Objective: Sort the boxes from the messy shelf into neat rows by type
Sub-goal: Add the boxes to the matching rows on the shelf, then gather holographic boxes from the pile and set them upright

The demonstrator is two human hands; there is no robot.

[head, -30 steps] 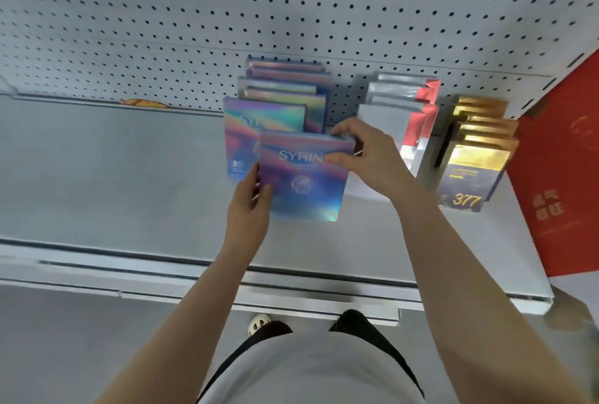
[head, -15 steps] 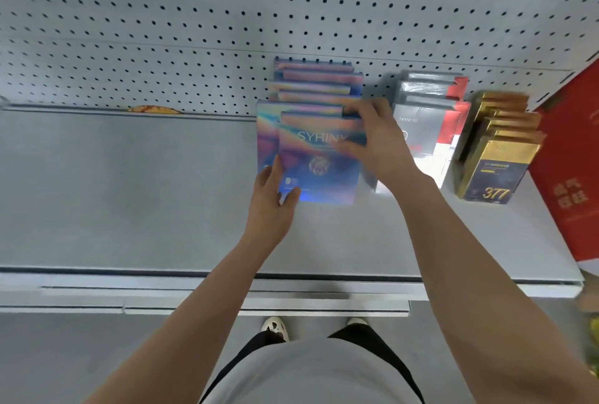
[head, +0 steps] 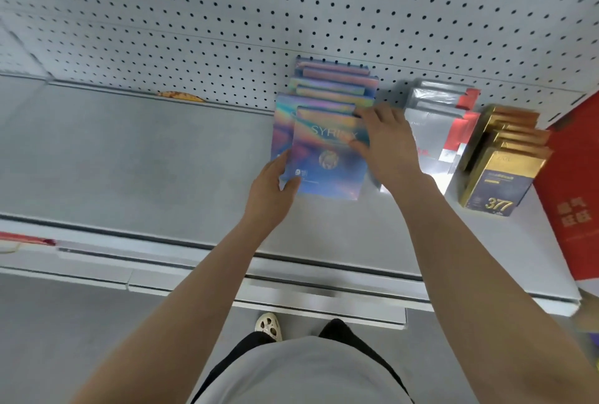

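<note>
**Both hands on the front holographic box**

So the front holographic box (head: 327, 157) (the one with SYRINX printed on it) stands at the near end of the row of holographic boxes (head: 334, 85) on the grey shelf (head: 129, 160), leaning back against the ones behind it. The left hand (head: 270, 191) has it by the lower left corner: thumb lies across the front face near that corner, the other fingers go up along the left edge and are mostly tucked behind it, so it's a pinch on the corner. The right hand (head: 385, 144) is at the upper right corner, fingers fairly straight and spread a bit, tips reaching over the top edge, thumb pressed on the front face over the last letters of the print. Can't tell if those fingers hook behind the box or just press on it

To the right of that row sits a row of silver and red boxes (head: 444, 124), partly hidden by the right wrist, and further right a row of gold and navy boxes (head: 505, 173) with 377 on the front one. Each row runs back to the pegboard wall (head: 291, 7). A red carton (head: 573, 196) stands at the shelf's right end, and there's a small orange scrap (head: 181, 97) by the back edge, well left of the boxes
</note>
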